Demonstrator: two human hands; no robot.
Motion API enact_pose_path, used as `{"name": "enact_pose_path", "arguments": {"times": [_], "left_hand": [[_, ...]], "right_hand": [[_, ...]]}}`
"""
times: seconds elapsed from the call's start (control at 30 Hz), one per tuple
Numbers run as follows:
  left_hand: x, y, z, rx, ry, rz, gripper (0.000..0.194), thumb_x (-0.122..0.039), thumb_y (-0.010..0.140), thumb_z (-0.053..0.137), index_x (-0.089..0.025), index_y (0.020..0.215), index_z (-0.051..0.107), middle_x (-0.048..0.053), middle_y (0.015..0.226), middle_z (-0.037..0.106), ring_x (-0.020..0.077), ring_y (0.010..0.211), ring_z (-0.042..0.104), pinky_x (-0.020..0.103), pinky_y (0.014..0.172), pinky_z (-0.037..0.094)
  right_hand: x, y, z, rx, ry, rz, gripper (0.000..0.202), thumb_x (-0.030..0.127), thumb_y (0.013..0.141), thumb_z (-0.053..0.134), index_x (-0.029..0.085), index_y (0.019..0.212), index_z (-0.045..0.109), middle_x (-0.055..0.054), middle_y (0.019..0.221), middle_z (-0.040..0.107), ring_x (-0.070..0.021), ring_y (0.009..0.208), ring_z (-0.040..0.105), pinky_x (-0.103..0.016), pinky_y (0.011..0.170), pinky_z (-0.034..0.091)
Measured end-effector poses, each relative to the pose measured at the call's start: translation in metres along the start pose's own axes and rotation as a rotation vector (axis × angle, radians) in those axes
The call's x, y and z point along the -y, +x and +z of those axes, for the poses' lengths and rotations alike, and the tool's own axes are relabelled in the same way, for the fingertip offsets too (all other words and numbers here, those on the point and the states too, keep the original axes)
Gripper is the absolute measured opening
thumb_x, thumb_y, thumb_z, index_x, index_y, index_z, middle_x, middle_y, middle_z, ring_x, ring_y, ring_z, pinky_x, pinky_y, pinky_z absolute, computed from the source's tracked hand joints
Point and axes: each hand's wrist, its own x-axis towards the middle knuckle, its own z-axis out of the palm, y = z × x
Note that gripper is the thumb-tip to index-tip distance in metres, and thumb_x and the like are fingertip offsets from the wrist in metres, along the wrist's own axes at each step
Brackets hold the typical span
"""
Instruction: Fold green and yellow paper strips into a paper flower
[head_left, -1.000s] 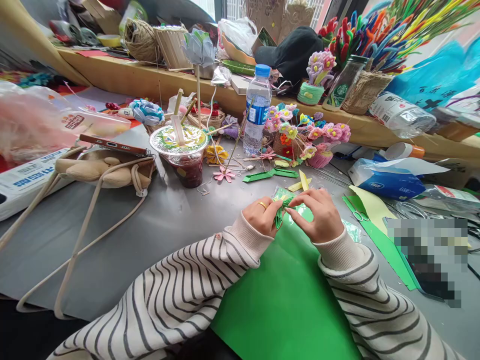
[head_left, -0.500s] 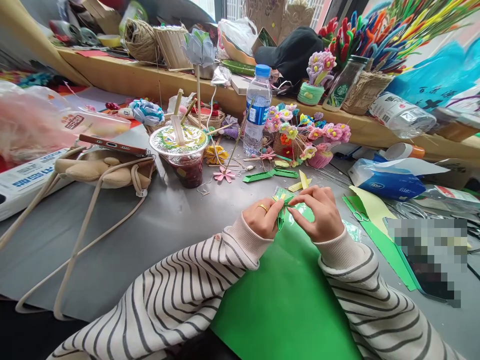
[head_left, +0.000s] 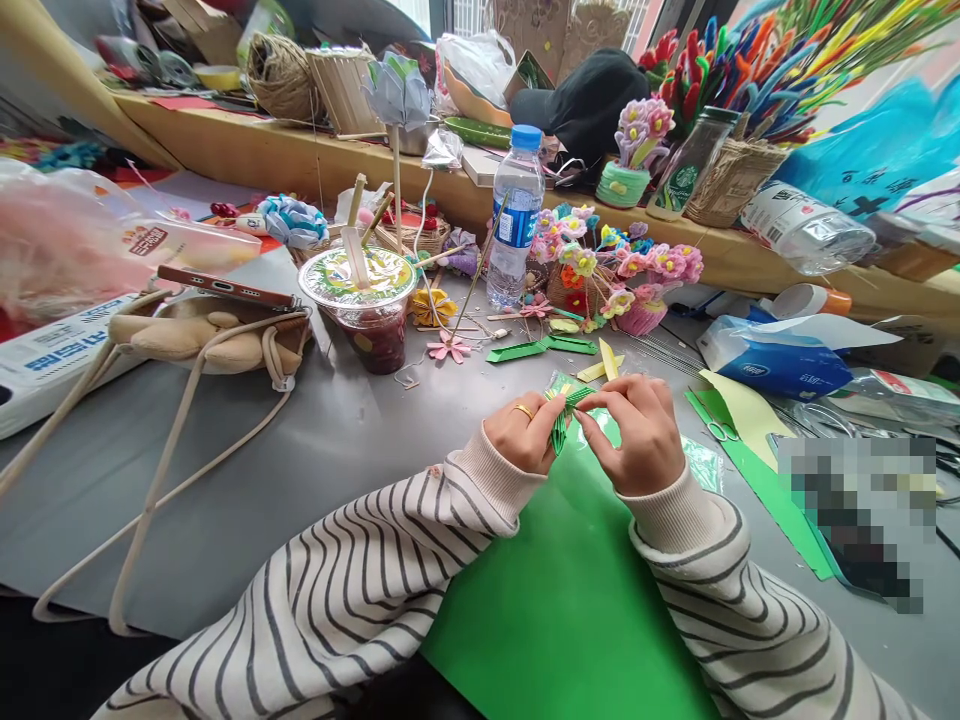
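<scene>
My left hand point(head_left: 525, 430), with a ring on one finger, pinches a small folded green paper piece point(head_left: 560, 425) that has pale yellow parts. From the right, my right hand point(head_left: 637, 430) has its thumb and forefinger closed at the edge of that same piece. Its fingertips partly cover the contact. Below both hands lies a large green paper sheet point(head_left: 577, 590). Just beyond them are folded green paper strips point(head_left: 517, 352) and folded yellow paper strips point(head_left: 606, 362). A clear plastic wrapper point(head_left: 703, 465) lies right of my right hand.
On the left are a lidded drink cup point(head_left: 379, 335) and a beige bag point(head_left: 210, 335) with a phone point(head_left: 225, 287) on top. A water bottle point(head_left: 516, 220) and craft flowers point(head_left: 577, 260) stand behind. To the right lie scissors point(head_left: 721, 430) and a blue tissue pack point(head_left: 780, 360).
My right hand has shifted slightly, its wrist lower and a little further left. The folded green paper piece has turned a little in my fingers. My left hand is nearly still.
</scene>
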Motion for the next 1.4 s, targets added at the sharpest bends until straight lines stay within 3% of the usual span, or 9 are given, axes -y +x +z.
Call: {"name": "enact_pose_path", "arguments": {"times": [0.27, 0.47, 0.57, 0.7, 0.8, 0.9, 1.1, 1.4], "left_hand": [[0.000, 0.000, -0.001, 0.005, 0.008, -0.023, 0.020, -0.019, 0.070, 0.052, -0.013, 0.086, 0.060, 0.002, 0.059, 0.059, 0.0083, 0.047, 0.050, 0.018, 0.041, 0.034], [0.000, 0.001, -0.005, 0.059, -0.132, -0.078, 0.018, -0.017, 0.070, 0.051, -0.017, 0.085, 0.062, 0.002, 0.063, 0.061, 0.0074, 0.049, 0.053, 0.017, 0.044, 0.038], [0.001, 0.005, -0.009, 0.132, -0.317, -0.274, 0.018, -0.022, 0.071, 0.051, -0.017, 0.085, 0.061, 0.003, 0.072, 0.063, 0.0089, 0.058, 0.056, 0.018, 0.053, 0.043], [0.003, 0.012, -0.011, 0.216, -0.731, -0.683, 0.019, -0.028, 0.068, 0.055, -0.017, 0.082, 0.059, 0.004, 0.076, 0.064, 0.0132, 0.069, 0.060, 0.023, 0.066, 0.048], [0.004, 0.016, -0.010, 0.326, -1.051, -1.005, 0.025, -0.033, 0.063, 0.060, -0.015, 0.081, 0.057, 0.004, 0.068, 0.063, 0.0147, 0.064, 0.061, 0.027, 0.063, 0.050], [0.007, 0.019, -0.009, 0.438, -1.238, -1.159, 0.030, -0.032, 0.058, 0.065, -0.013, 0.080, 0.056, 0.003, 0.065, 0.062, 0.0154, 0.065, 0.061, 0.029, 0.062, 0.050], [0.017, 0.022, -0.009, 0.662, -1.344, -1.132, 0.030, -0.033, 0.056, 0.066, -0.012, 0.076, 0.057, 0.004, 0.070, 0.059, 0.0143, 0.068, 0.060, 0.027, 0.061, 0.048], [0.016, 0.018, -0.005, 0.708, -1.449, -1.220, 0.039, -0.030, 0.040, 0.074, -0.011, 0.068, 0.053, -0.001, 0.063, 0.058, 0.0138, 0.054, 0.061, 0.030, 0.061, 0.049]], "right_hand": [[0.005, 0.000, 0.000, -0.040, -0.014, 0.017, 0.010, 0.021, 0.070, 0.055, 0.015, 0.076, 0.059, -0.006, 0.075, 0.050, -0.0174, 0.072, 0.045, -0.033, 0.070, 0.039], [0.001, 0.001, -0.003, -0.040, -0.007, -0.001, 0.008, 0.020, 0.069, 0.056, 0.015, 0.074, 0.060, -0.006, 0.076, 0.051, -0.0181, 0.073, 0.044, -0.034, 0.071, 0.039], [-0.003, 0.005, -0.008, -0.029, 0.049, -0.009, 0.009, 0.023, 0.068, 0.058, 0.018, 0.075, 0.060, -0.005, 0.076, 0.052, -0.0181, 0.074, 0.045, -0.034, 0.072, 0.039], [-0.012, 0.010, -0.014, 0.023, 0.139, 0.028, 0.012, 0.027, 0.066, 0.059, 0.018, 0.075, 0.060, -0.005, 0.075, 0.053, -0.0177, 0.074, 0.046, -0.034, 0.071, 0.039], [-0.017, 0.011, -0.014, 0.040, 0.211, 0.027, 0.011, 0.026, 0.067, 0.059, 0.018, 0.075, 0.059, -0.004, 0.074, 0.053, -0.0174, 0.073, 0.047, -0.033, 0.068, 0.040], [-0.020, 0.011, -0.012, 0.037, 0.239, 0.027, 0.008, 0.025, 0.069, 0.058, 0.018, 0.073, 0.059, -0.005, 0.072, 0.053, -0.0170, 0.071, 0.048, -0.033, 0.066, 0.040], [-0.023, 0.013, -0.015, 0.143, 0.337, -0.037, 0.005, 0.023, 0.071, 0.055, 0.018, 0.071, 0.056, -0.004, 0.070, 0.056, -0.0151, 0.068, 0.051, -0.029, 0.063, 0.043], [-0.022, 0.014, -0.017, 0.227, 0.340, -0.135, 0.006, 0.021, 0.073, 0.053, 0.015, 0.073, 0.055, -0.004, 0.066, 0.059, -0.0141, 0.065, 0.052, -0.028, 0.060, 0.043]]}}
